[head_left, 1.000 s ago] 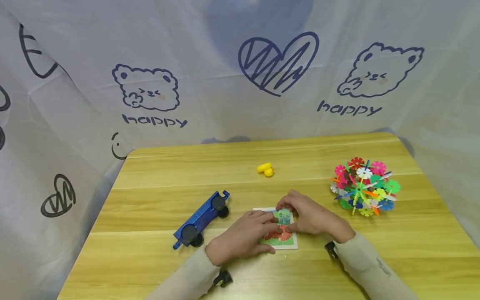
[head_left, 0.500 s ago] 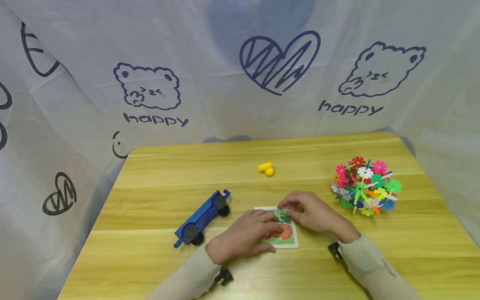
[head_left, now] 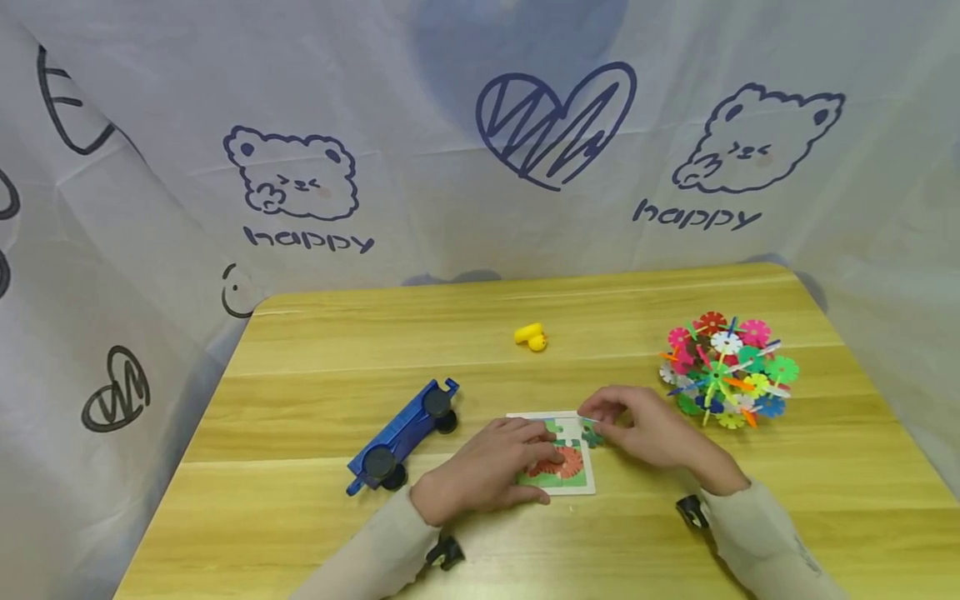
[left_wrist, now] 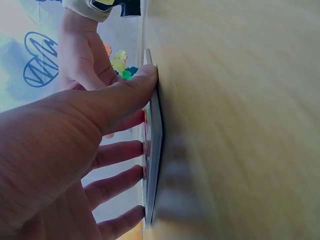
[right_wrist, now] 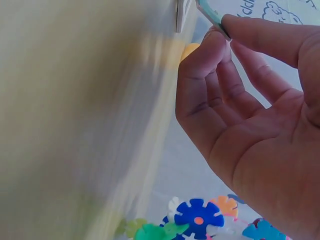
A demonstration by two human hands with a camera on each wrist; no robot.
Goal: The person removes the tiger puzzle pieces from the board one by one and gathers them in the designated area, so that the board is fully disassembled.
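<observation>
A small square puzzle board [head_left: 577, 487] with a green and red picture lies on the wooden table [head_left: 300, 383]. My left hand [head_left: 487, 471] rests flat on it, fingers spread over the picture; the left wrist view shows those fingers [left_wrist: 120, 160] and the thumb against the board [left_wrist: 154, 165]. My right hand [head_left: 645, 429] is just right of the board's top right corner and pinches a green puzzle piece [head_left: 592, 435] between thumb and fingers. In the right wrist view the piece [right_wrist: 212, 15] is held lifted beside the board's edge [right_wrist: 181, 15].
A blue toy car [head_left: 401, 437] lies upside down left of the board. A small yellow toy [head_left: 531, 337] sits farther back at the middle. A ball of coloured plastic snowflake discs [head_left: 723, 371] stands at the right [right_wrist: 197, 217]. A printed white cloth hangs behind.
My right hand has lifted a green piece off the board's top right part and drawn it to the right, past the board's edge. My left hand has stayed on the board.
</observation>
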